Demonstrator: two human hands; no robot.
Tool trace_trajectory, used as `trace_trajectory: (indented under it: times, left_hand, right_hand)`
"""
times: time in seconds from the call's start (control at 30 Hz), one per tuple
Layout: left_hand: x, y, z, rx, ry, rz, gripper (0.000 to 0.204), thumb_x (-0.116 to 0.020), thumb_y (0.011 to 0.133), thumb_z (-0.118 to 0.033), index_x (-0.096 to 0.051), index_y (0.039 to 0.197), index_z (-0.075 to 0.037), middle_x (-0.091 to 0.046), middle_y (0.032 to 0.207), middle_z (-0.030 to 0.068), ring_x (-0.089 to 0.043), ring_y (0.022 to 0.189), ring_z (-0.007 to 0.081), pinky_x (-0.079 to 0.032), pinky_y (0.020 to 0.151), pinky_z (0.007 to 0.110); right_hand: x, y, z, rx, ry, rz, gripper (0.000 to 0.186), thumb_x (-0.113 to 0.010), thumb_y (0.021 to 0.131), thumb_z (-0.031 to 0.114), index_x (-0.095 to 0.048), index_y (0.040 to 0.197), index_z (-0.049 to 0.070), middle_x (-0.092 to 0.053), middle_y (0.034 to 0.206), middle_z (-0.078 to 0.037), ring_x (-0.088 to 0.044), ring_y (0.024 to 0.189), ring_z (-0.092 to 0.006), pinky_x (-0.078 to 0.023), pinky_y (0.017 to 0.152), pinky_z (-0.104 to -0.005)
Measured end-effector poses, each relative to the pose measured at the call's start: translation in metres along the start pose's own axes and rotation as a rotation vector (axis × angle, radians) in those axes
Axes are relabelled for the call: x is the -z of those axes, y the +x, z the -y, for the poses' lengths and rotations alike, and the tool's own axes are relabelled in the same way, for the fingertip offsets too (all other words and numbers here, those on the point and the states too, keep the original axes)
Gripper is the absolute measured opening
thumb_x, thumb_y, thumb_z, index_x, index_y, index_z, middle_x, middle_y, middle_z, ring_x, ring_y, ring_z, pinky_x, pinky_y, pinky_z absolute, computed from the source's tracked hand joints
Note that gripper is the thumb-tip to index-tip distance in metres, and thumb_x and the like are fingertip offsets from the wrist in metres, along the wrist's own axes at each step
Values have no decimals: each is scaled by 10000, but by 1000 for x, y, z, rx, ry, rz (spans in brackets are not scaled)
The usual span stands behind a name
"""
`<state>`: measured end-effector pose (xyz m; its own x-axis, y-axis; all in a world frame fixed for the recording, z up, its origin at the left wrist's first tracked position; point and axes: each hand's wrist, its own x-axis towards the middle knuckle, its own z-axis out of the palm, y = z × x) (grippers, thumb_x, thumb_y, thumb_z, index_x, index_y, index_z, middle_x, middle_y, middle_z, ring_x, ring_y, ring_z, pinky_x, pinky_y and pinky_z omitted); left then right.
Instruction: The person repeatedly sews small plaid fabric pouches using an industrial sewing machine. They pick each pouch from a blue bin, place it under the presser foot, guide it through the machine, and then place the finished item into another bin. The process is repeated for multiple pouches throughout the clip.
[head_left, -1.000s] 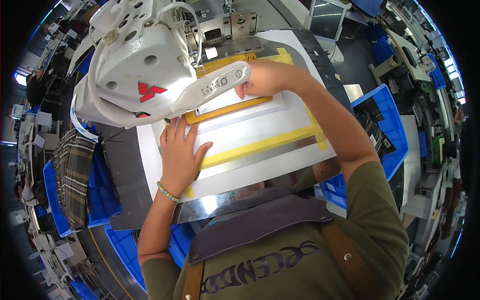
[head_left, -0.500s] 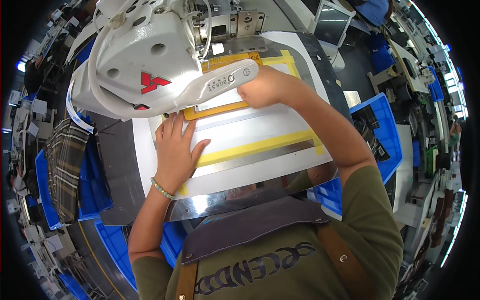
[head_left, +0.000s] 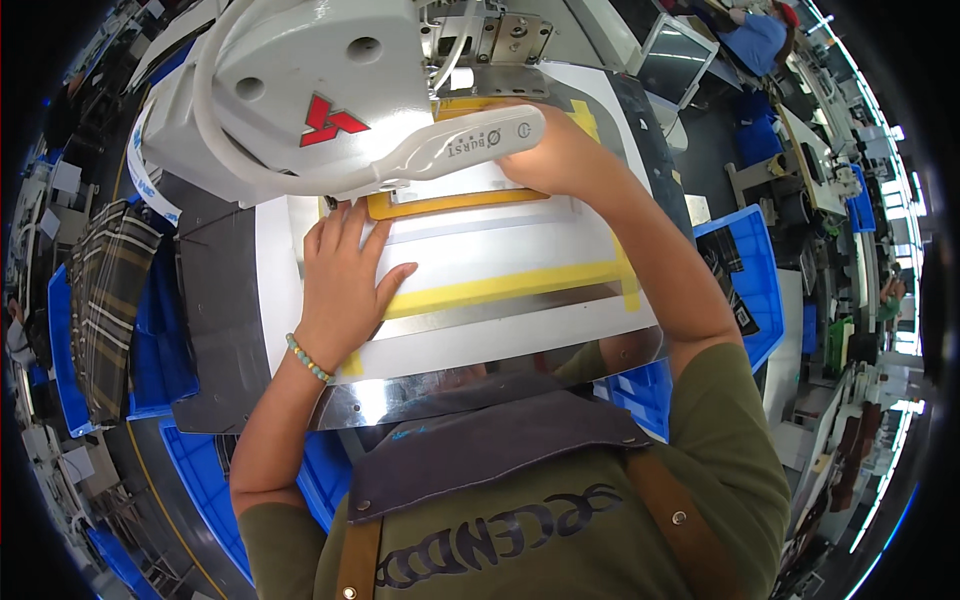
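Observation:
My left hand (head_left: 345,275) lies flat with fingers spread on a white sheet (head_left: 490,245), its fingertips by the left end of an orange-yellow clamp frame (head_left: 460,205). My right hand (head_left: 555,155) rests at the right part of that frame, fingers curled; the lamp hides some of them, and what they hold cannot be made out. A light-grey lamp (head_left: 465,147) on a bent neck crosses above the frame. Behind it stands the white head of an industrial sewing machine (head_left: 290,85). Yellow tape (head_left: 510,287) runs across the sheet, in front of the frame.
Brown plaid cloth (head_left: 105,310) hangs over a blue bin (head_left: 165,375) at left. Another blue bin (head_left: 765,270) with dark pieces stands at right. A screen (head_left: 677,55) and a seated person (head_left: 755,42) are at the far right.
The view has shifted, so the machine sits a little farther right in the picture. My left hand stays flat by the frame; my right hand stays curled beside the lamp, its fingers more hidden.

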<state>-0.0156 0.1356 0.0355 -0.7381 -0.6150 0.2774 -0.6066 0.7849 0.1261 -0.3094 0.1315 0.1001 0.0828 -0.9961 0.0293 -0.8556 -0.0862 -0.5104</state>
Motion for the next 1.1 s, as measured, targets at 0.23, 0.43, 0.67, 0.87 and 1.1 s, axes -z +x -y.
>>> trace_trajectory:
  times: [0.23, 0.43, 0.67, 0.87, 1.1]
  left_hand:
    - [-3, -3, 2, 35, -56, 2, 597, -697, 911, -443, -621, 1313, -9, -513, 1430, 254, -442, 1357, 413, -321, 1112, 544]
    - [2, -6, 11, 19, -76, -68, 567, -692, 919, -434, -638, 1254, 21, -566, 1391, 207, -458, 1370, 379, -364, 1117, 482]
    - [94, -55, 133, 401, 389, -229, 400, -732, 863, -228, -680, 1207, -32, -654, 1304, 137, -580, 1231, 318, -473, 994, 440]
    - [122, -128, 227, 546, 578, -119, 392, -784, 779, -92, -695, 1156, -34, -659, 1266, 103, -609, 1162, 301, -508, 973, 416]
    - [123, -130, 235, 409, 575, -281, 211, -748, 837, -116, -732, 1033, -40, -679, 1145, 85, -645, 1044, 298, -545, 884, 408]
  right_hand:
    - [-45, 13, 33, 68, 394, 242, 112, -567, 963, 66, -654, 1007, 11, -710, 991, -101, -684, 905, -199, -587, 805, -350]
    - [-55, 18, 41, -267, 515, 339, 301, -540, 1023, 261, -707, 1102, 24, -742, 1071, -79, -655, 1074, -161, -493, 961, -303]
    - [-24, -24, -55, -98, 587, 31, 165, -518, 1017, 88, -674, 997, 37, -709, 1074, -71, -638, 970, -145, -503, 893, -313]
    - [9, -66, -71, -103, 691, -41, 163, -497, 1013, 67, -649, 974, 20, -699, 1093, -84, -628, 999, -145, -495, 871, -292]
    - [19, -77, -70, -114, 702, -22, 165, -485, 1010, 53, -638, 956, 21, -681, 1080, -70, -618, 1000, -140, -481, 879, -284]
